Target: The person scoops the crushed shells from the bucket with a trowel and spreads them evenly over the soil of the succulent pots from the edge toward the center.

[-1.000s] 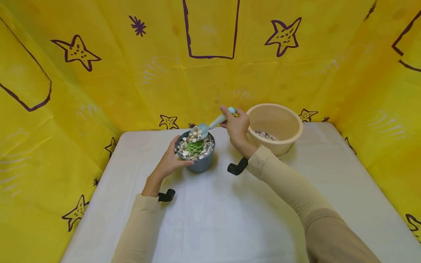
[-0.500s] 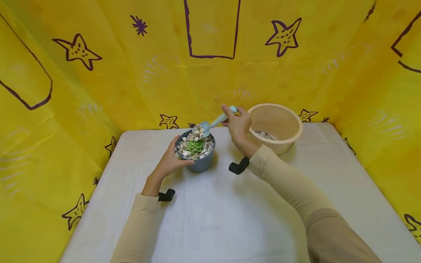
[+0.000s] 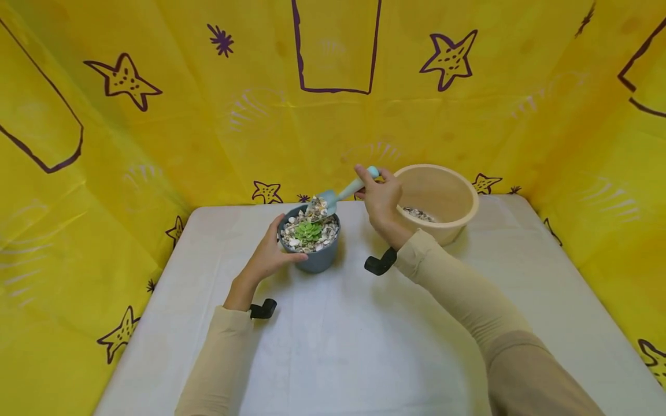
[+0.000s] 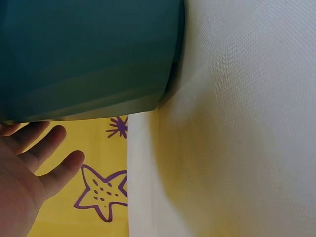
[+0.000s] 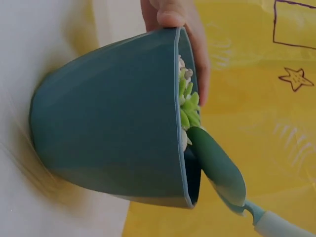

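Note:
A blue-grey flower pot [image 3: 318, 261] stands on the table, filled nearly to its rim with small shells or pebbles [image 3: 297, 242] around a green succulent [image 3: 308, 232]. My left hand [image 3: 266, 252] holds the pot's left side, thumb at the front and fingers behind the rim; in the left wrist view some fingers [image 4: 61, 173] are spread off the wall. With curled fingers, my right hand [image 3: 382, 199] grips the handle of a light blue hand trowel [image 3: 352, 188]. The trowel's blade [image 5: 217, 165] tilts down over the pot's back right rim, its tip beside the succulent, some shells on it.
A beige tub [image 3: 437, 232] stands just right of my right hand, with a small heap of shells or pebbles [image 3: 418, 214] on its bottom. A white cloth covers the table [image 3: 333, 346]. Yellow patterned sheets [image 3: 333, 127] rise behind and at both sides.
The right hand and trowel have shifted slightly right, and the blade has tipped and drawn back from above the succulent, with fewer shells on it. The left hand and pot stay put.

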Action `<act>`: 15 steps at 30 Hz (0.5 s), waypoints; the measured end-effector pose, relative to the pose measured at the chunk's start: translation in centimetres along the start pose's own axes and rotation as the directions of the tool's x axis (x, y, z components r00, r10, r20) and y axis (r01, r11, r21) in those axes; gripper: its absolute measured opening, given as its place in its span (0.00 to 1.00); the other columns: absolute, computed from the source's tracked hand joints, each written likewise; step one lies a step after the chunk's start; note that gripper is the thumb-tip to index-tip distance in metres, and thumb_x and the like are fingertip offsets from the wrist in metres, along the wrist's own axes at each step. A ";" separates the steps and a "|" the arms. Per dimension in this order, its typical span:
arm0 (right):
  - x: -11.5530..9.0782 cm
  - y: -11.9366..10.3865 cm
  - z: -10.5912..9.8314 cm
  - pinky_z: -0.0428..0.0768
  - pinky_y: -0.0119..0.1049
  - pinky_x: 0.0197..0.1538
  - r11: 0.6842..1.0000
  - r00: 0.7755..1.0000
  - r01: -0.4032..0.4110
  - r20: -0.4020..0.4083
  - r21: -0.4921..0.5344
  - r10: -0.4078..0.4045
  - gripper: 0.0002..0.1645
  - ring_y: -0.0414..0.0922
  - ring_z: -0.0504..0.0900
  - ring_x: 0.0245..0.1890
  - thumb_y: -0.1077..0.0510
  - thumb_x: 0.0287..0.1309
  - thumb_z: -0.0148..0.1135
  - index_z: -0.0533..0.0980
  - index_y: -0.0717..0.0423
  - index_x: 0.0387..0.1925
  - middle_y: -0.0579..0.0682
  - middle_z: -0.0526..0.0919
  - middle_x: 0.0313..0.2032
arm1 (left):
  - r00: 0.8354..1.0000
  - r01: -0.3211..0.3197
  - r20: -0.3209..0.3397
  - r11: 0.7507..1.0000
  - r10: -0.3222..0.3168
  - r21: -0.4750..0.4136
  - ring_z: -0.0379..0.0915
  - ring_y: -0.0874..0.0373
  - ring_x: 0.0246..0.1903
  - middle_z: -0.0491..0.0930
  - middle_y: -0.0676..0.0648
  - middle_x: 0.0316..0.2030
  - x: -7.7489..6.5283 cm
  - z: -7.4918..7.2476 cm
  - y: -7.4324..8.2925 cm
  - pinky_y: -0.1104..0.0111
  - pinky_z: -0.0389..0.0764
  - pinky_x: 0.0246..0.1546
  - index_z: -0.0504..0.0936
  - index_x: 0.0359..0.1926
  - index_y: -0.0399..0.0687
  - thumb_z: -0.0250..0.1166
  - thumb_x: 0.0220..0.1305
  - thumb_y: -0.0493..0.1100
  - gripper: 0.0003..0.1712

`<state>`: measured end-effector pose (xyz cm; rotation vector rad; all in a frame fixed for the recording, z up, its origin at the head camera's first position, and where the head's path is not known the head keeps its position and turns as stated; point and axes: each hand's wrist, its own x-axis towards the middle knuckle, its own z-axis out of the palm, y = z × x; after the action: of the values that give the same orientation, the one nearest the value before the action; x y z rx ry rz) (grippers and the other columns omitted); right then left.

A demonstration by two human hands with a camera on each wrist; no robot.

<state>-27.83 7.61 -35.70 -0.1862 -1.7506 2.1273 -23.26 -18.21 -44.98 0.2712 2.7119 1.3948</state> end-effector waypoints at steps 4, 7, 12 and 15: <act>-0.2 0.1 0.4 0.86 0.40 0.30 0.999 0.999 0.034 0.020 -0.016 -0.034 0.20 0.42 0.85 0.18 0.46 0.49 0.74 0.78 0.57 0.32 0.52 0.85 0.25 | 1.000 -0.010 -0.002 1.000 0.010 -0.004 0.43 0.42 0.76 0.45 0.41 0.77 0.0 0.0 0.0 0.43 0.52 0.72 0.40 0.78 0.53 0.79 0.43 0.59 0.72; -0.1 0.1 0.2 0.86 0.41 0.30 0.999 0.999 0.029 0.025 -0.021 -0.029 0.20 0.42 0.85 0.19 0.46 0.49 0.74 0.79 0.57 0.33 0.52 0.85 0.25 | 1.000 -0.015 -0.005 1.000 0.015 -0.009 0.44 0.43 0.76 0.46 0.41 0.77 0.1 0.1 0.0 0.43 0.52 0.72 0.40 0.78 0.53 0.79 0.43 0.58 0.72; 0.3 -0.2 -0.4 0.86 0.40 0.30 1.000 1.000 -0.006 0.024 -0.007 0.006 0.20 0.43 0.85 0.19 0.47 0.50 0.73 0.79 0.58 0.36 0.52 0.86 0.27 | 1.000 -0.010 -0.003 1.000 0.010 -0.010 0.43 0.42 0.76 0.45 0.41 0.77 0.1 0.1 -0.1 0.42 0.52 0.72 0.40 0.78 0.51 0.80 0.42 0.59 0.73; 0.5 -0.5 -0.8 0.86 0.38 0.30 1.000 1.000 -0.003 0.030 0.000 0.003 0.19 0.42 0.86 0.20 0.49 0.52 0.72 0.78 0.59 0.37 0.58 0.87 0.31 | 1.000 -0.009 -0.007 1.000 0.009 -0.011 0.43 0.42 0.76 0.45 0.41 0.77 0.1 0.1 -0.1 0.42 0.52 0.72 0.40 0.78 0.51 0.80 0.41 0.59 0.73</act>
<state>-27.96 8.62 -35.33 -0.1584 -1.7676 2.1432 -23.35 -18.13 -45.14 0.2785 2.7104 1.4153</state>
